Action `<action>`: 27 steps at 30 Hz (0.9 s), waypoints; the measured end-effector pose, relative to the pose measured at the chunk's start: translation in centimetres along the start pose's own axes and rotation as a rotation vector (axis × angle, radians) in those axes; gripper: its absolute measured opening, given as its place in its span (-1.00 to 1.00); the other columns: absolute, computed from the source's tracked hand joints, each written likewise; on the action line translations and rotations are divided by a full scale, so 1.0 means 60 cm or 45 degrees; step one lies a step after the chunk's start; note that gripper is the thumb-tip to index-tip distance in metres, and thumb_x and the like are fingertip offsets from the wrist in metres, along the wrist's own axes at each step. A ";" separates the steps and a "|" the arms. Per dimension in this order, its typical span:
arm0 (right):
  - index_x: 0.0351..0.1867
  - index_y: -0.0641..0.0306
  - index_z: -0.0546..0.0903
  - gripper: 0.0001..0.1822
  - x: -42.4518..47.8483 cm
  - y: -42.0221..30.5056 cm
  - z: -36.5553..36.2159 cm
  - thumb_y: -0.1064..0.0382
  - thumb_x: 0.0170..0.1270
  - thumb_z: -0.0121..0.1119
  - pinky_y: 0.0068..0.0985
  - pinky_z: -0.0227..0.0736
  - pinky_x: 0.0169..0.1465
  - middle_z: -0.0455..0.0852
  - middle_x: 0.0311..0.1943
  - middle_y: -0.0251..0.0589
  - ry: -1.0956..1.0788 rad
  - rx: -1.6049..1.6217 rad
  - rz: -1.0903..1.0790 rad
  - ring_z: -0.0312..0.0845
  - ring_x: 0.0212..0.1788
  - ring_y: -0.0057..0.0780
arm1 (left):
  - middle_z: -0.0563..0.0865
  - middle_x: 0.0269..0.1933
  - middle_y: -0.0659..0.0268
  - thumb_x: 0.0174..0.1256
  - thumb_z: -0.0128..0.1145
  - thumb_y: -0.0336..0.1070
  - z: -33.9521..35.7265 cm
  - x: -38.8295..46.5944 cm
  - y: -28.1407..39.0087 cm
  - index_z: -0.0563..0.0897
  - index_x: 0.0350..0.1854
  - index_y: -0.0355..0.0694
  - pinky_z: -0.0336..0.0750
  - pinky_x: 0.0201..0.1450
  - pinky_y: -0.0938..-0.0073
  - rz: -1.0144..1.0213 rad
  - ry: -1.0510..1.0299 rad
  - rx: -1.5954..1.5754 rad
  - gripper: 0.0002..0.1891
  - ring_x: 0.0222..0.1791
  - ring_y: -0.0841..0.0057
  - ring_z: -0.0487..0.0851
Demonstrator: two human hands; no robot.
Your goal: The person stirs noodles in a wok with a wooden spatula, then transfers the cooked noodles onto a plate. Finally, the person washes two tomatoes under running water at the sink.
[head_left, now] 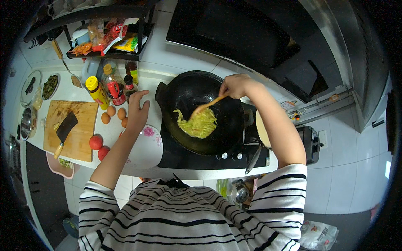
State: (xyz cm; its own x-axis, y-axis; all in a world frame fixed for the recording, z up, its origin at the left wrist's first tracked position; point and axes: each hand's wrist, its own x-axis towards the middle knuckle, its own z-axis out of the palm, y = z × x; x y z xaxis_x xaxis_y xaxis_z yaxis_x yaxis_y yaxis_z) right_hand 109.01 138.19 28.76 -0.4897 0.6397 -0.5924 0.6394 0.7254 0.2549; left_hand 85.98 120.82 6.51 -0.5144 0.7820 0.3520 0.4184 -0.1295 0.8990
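My right hand [237, 86] grips the handle of a wooden spoon or spatula [211, 103], its head in the shredded, yellow-green vegetables [201, 125] in a black wok [188, 84] on the stove. The moving head looks blurred. My left hand [139, 109] is raised left of the wok with its fingers apart and nothing in them. Near it stand a dark sauce bottle with a red label [129, 88], a bottle with a yellow cap [113, 86] and a yellow bottle [98, 92]. Several brown eggs [106, 118] lie beside it. A white plate with pink flowers [146, 153] sits below, partly behind my left forearm.
A cleaver [67, 127] lies on a wooden cutting board [84, 109] at left, near red tomatoes [96, 142]. A dish of dark green food [50, 87] stands behind. A pale pan with a dark handle [254, 160] is right of the wok. A loaded shelf [105, 56] overhangs the counter.
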 end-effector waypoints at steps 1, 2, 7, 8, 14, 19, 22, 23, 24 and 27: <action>-0.10 -0.25 0.72 -0.65 -0.013 0.005 -0.010 0.32 0.09 0.19 -0.42 0.50 -0.03 0.75 -0.18 -0.39 0.005 -0.086 -0.005 0.63 -0.04 -0.33 | 0.49 0.03 0.15 0.15 0.10 -0.57 -0.002 0.000 0.000 0.54 0.02 -0.18 0.32 0.20 0.41 0.001 0.009 0.008 -0.64 0.10 0.26 0.46; -0.11 -0.24 0.72 -0.65 -0.024 0.007 -0.020 0.32 0.10 0.18 -0.42 0.51 -0.04 0.75 -0.18 -0.40 0.011 -0.173 -0.009 0.63 -0.04 -0.35 | 0.50 0.03 0.15 0.15 0.10 -0.57 -0.004 0.000 -0.001 0.54 0.02 -0.18 0.32 0.21 0.41 0.003 0.017 0.016 -0.64 0.10 0.26 0.46; -0.12 -0.16 0.72 -0.58 -0.034 -0.049 -0.025 0.44 0.00 0.15 -0.39 0.53 -0.08 0.75 -0.23 -0.31 0.407 -0.080 -0.127 0.63 -0.09 -0.31 | 0.49 0.04 0.15 0.16 0.10 -0.56 -0.005 -0.003 0.009 0.54 0.02 -0.19 0.31 0.23 0.40 -0.044 -0.001 -0.022 -0.65 0.11 0.26 0.46; -0.13 -0.15 0.73 -0.60 -0.030 -0.062 -0.019 0.43 0.01 0.16 -0.39 0.52 -0.07 0.75 -0.23 -0.30 0.390 -0.110 -0.169 0.63 -0.08 -0.31 | 0.49 0.04 0.15 0.16 0.10 -0.56 -0.001 -0.002 0.017 0.55 0.02 -0.19 0.31 0.23 0.40 -0.036 -0.010 -0.026 -0.65 0.11 0.27 0.45; -0.22 -0.12 0.75 -0.68 -0.048 -0.059 0.028 0.41 0.03 0.18 -0.42 0.51 -0.09 0.75 -0.29 -0.32 0.105 -0.351 -0.089 0.64 -0.11 -0.32 | 0.50 0.03 0.16 0.17 0.09 -0.55 0.004 -0.001 0.022 0.55 0.03 -0.18 0.32 0.21 0.39 -0.090 -0.031 -0.038 -0.65 0.11 0.28 0.45; -0.20 -0.14 0.75 -0.57 -0.157 0.000 0.067 0.48 -0.07 0.15 -0.42 0.52 -0.13 0.75 -0.32 -0.30 0.175 -0.127 -0.028 0.65 -0.16 -0.31 | 0.49 0.04 0.15 0.16 0.09 -0.56 -0.002 -0.005 -0.011 0.55 0.02 -0.17 0.32 0.19 0.40 -0.014 0.010 -0.002 -0.65 0.10 0.27 0.45; -0.13 -0.14 0.73 -0.52 -0.161 -0.005 0.122 0.49 -0.08 0.13 -0.37 0.54 -0.13 0.75 -0.30 -0.24 0.254 -0.012 0.114 0.66 -0.17 -0.25 | 0.49 0.03 0.16 0.16 0.10 -0.55 0.005 -0.002 0.002 0.55 0.02 -0.17 0.32 0.18 0.41 -0.050 -0.022 -0.036 -0.66 0.10 0.27 0.45; -0.12 -0.14 0.73 -0.52 -0.153 -0.001 0.147 0.49 -0.08 0.12 -0.35 0.55 -0.12 0.75 -0.30 -0.22 0.317 0.019 0.155 0.66 -0.16 -0.24 | 0.50 0.03 0.16 0.16 0.10 -0.55 0.008 -0.002 0.011 0.55 0.02 -0.17 0.32 0.18 0.42 -0.077 -0.041 -0.057 -0.66 0.09 0.28 0.45; -0.09 -0.15 0.71 -0.51 -0.145 0.003 0.162 0.47 -0.06 0.10 -0.29 0.55 -0.13 0.74 -0.29 -0.17 0.412 0.095 0.171 0.66 -0.18 -0.21 | 0.50 0.02 0.17 0.17 0.10 -0.54 0.010 0.000 0.015 0.55 0.02 -0.17 0.32 0.18 0.42 -0.070 -0.040 -0.056 -0.66 0.09 0.28 0.45; -0.08 -0.18 0.70 -0.57 -0.120 0.010 0.193 0.38 -0.01 0.14 -0.29 0.56 -0.15 0.72 -0.35 -0.18 0.636 0.224 0.281 0.67 -0.23 -0.20 | 0.50 0.01 0.18 0.17 0.09 -0.52 0.015 -0.001 0.018 0.55 0.01 -0.17 0.31 0.18 0.41 -0.082 -0.048 -0.058 -0.67 0.08 0.28 0.45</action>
State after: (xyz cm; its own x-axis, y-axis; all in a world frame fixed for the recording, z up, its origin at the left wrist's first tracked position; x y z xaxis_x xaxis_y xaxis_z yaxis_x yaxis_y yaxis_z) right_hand 119.79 131.05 24.31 -0.5271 0.8445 -0.0954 0.8262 0.5354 0.1753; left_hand 87.11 121.19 7.26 -0.5101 0.8118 0.2840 0.3505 -0.1053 0.9306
